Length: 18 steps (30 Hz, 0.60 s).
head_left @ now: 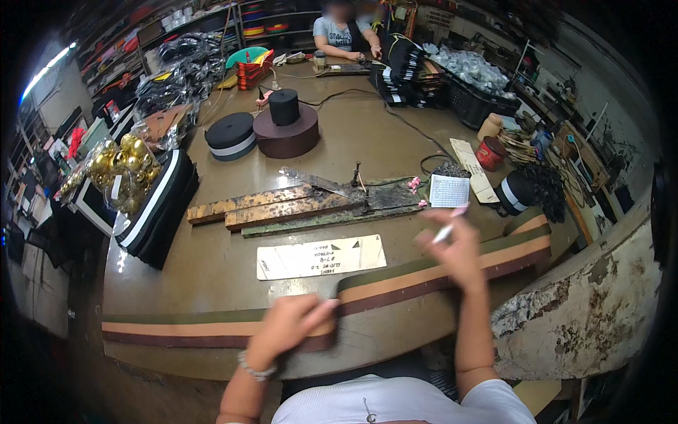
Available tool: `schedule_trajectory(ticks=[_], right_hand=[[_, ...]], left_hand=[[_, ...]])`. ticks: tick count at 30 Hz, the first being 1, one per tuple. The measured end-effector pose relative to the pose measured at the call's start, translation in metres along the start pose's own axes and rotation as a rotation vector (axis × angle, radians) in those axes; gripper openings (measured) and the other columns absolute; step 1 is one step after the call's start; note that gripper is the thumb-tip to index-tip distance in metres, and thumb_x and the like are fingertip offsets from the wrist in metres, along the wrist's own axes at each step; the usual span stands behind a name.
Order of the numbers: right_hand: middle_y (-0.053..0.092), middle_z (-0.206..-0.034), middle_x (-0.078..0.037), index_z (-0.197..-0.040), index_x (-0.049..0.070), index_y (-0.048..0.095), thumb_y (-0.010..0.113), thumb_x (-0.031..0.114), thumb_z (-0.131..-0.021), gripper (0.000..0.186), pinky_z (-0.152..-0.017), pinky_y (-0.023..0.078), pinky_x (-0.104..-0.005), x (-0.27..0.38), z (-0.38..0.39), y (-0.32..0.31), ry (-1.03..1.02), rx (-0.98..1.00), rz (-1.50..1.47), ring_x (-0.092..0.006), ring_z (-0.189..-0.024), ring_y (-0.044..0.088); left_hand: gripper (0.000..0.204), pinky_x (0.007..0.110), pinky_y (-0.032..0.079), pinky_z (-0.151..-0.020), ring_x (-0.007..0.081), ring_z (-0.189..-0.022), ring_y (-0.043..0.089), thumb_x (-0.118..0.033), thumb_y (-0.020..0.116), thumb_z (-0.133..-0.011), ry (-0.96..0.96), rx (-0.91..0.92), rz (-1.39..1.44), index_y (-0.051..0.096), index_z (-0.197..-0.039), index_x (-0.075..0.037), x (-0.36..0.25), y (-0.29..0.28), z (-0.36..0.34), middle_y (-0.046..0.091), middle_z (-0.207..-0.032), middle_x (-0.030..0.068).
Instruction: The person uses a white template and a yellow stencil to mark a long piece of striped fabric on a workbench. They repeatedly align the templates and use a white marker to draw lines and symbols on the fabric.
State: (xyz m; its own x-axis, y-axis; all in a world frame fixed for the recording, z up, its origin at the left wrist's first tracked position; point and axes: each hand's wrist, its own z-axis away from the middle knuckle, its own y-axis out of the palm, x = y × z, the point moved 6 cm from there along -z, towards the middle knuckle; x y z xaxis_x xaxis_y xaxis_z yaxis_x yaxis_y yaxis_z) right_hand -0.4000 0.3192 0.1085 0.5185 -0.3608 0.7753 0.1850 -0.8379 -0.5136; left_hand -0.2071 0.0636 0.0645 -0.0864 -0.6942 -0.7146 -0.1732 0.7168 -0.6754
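Note:
Near the front edge of the table lies a wide striped strap [452, 270] in green, tan and dark brown. It runs left to right with a step at its middle. My left hand [293, 321] is closed on the strap just left of that step, thumb pointing right. Above the right stretch of strap hovers my right hand [455, 247], slightly blurred, its fingers pinched round a small white stick [443, 234]; whether it is chalk or a pen is unclear. A cardboard template [321, 257] with handwriting lies flat beyond my left hand.
Beyond the template sits a worn wooden jig [296, 205] with metal posts. A gridded paper pad [449, 191] lies to its right. Strap rolls [286, 134] stand farther back. Black bundled straps [159, 208] lie left. Another person [346, 35] sits at the far side.

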Motion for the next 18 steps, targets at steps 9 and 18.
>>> schedule_trajectory(ticks=[9, 18], right_hand=[[0.065, -0.068, -0.018, -0.08, 0.007, 0.067, 0.081, 0.044, -0.081, 0.04, -0.062, 0.054, -0.0408, 0.028, 0.017, 0.071, -0.024, 0.477, 0.159, -0.0311, -0.063, 0.069], [0.069, -0.082, -0.016, -0.094, 0.005, 0.061, 0.073, 0.017, -0.089, 0.018, -0.071, 0.05, -0.0454, -0.059, -0.004, -0.124, 0.235, -0.299, 1.168, -0.0355, -0.077, 0.066]], left_hand=[[0.029, 0.047, 0.052, -0.062, 0.0389, -0.068, 0.066, -0.031, 0.063, -0.098, 0.074, -0.21, -0.057, 0.068, -0.086, -0.005, -0.018, 0.017, -0.013, 0.067, -0.076, 0.0185], [0.043, 0.047, 0.046, -0.055, 0.0397, -0.059, 0.061, -0.035, 0.067, -0.095, -0.307, -0.218, -0.262, 0.064, -0.068, -0.001, 0.088, -0.044, 0.069, 0.059, -0.064, 0.0226]])
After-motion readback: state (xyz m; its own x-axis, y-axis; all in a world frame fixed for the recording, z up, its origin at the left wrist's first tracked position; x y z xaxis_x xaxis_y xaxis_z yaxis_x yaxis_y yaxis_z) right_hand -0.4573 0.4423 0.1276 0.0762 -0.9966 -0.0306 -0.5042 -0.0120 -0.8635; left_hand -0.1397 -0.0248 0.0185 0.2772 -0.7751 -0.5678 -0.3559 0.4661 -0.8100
